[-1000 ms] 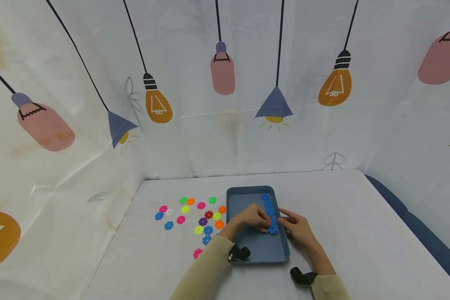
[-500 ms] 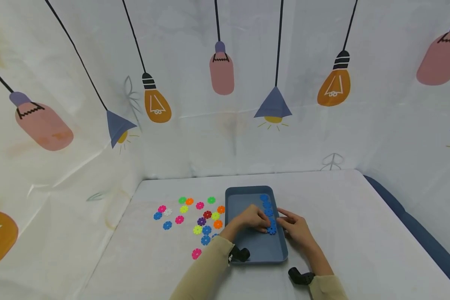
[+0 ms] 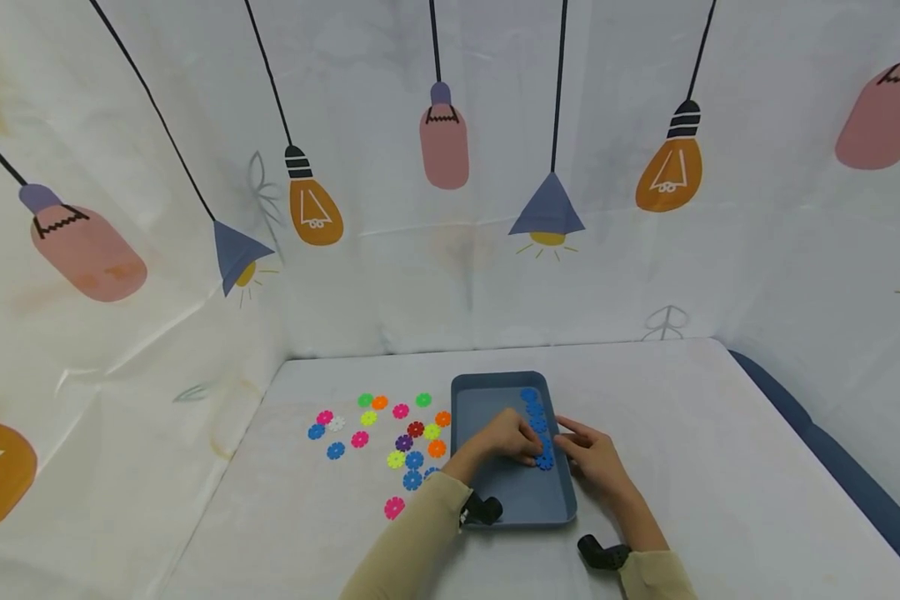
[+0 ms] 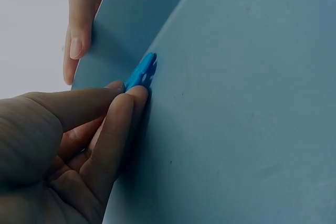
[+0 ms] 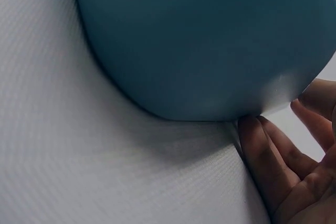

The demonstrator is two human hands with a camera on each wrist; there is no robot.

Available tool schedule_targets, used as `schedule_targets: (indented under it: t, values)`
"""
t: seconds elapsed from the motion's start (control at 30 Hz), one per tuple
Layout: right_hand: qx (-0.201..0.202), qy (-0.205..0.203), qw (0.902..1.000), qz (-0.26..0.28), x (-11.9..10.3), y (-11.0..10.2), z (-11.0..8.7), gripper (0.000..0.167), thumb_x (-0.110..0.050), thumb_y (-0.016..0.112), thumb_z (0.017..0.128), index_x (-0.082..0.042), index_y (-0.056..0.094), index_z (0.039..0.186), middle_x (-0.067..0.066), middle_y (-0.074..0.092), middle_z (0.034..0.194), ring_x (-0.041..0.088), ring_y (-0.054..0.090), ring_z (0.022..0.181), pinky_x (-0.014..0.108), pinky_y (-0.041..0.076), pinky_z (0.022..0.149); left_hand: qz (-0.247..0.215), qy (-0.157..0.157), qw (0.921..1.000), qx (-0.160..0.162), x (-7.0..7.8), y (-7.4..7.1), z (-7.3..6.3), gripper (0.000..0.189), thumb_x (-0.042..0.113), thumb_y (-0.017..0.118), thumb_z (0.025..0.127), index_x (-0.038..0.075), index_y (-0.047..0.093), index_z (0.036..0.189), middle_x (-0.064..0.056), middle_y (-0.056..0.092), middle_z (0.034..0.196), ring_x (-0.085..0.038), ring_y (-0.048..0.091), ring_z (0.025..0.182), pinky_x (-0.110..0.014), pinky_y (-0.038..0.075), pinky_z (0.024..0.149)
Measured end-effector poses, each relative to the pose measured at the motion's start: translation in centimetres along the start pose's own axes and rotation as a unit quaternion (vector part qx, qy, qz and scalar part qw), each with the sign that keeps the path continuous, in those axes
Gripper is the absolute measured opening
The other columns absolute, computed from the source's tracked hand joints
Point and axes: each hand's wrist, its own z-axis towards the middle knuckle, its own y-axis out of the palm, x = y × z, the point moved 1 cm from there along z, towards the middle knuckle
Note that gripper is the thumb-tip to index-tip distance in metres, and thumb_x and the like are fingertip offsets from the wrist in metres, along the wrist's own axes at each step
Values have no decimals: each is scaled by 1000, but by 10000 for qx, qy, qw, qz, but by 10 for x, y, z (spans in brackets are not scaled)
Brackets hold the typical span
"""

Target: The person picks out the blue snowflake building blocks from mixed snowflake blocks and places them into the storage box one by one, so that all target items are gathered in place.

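A grey-blue tray [image 3: 495, 500] lies on the white table. Inside it, along its right wall, runs a column of several blue flower-shaped pieces [image 3: 534, 409]. My left hand [image 3: 506, 435] reaches into the tray and pinches a blue flower-shaped piece [image 4: 140, 72] between thumb and fingers, close against the side wall. My right hand [image 3: 598, 458] is at the outside of the tray's right edge, its fingers fairly straight. In the right wrist view, right-hand fingers [image 5: 262, 153] touch the tray's outer side. The left hand partly hides the column.
Left of the tray, several loose flower-shaped pieces are scattered on the table [image 3: 270, 517]: pink ones [image 3: 362, 439], green ones [image 3: 424, 400], orange ones [image 3: 437, 448], a purple one [image 3: 404, 443] and more blue ones [image 3: 335, 451]. A printed cloth wall [image 3: 390, 292] stands behind.
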Motion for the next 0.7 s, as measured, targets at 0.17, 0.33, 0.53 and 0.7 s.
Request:
schedule_targets:
  t: [0.17,0.33,0.53,0.7]
  values:
    - [-31,-72,10000,37,-1,0,2,48,-20,66,94,-7,54,139,20,66,115,23,63,85,32,51,62,147,-37,9999,41,2,0,0,8,6,76,84,3,76,77,-1,68,63,-13,67,56,-25,55,54]
    - [-31,-98,9999,65,-1,-1,1,49,-20,66,94,-6,53,139,20,66,115,23,64,86,32,51,62,232,-38,9997,66,1,0,1,8,7,76,84,4,76,77,-1,68,64,-13,66,56,-25,55,54]
    - [-14,-36,9999,122,0,-1,-1,49,-20,67,93,-6,54,139,21,65,116,23,64,86,32,52,61,223,0,9997,28,-2,1,1,8,6,77,83,4,76,75,0,68,63,-12,66,55,-25,55,53]
    - [13,-12,9999,136,1,0,-1,48,-20,67,93,-7,55,138,21,64,117,23,64,88,33,53,64,-28,-16,10000,-1,-3,1,0,4,3,78,81,2,75,77,-3,69,66,-15,67,57,-26,56,55]
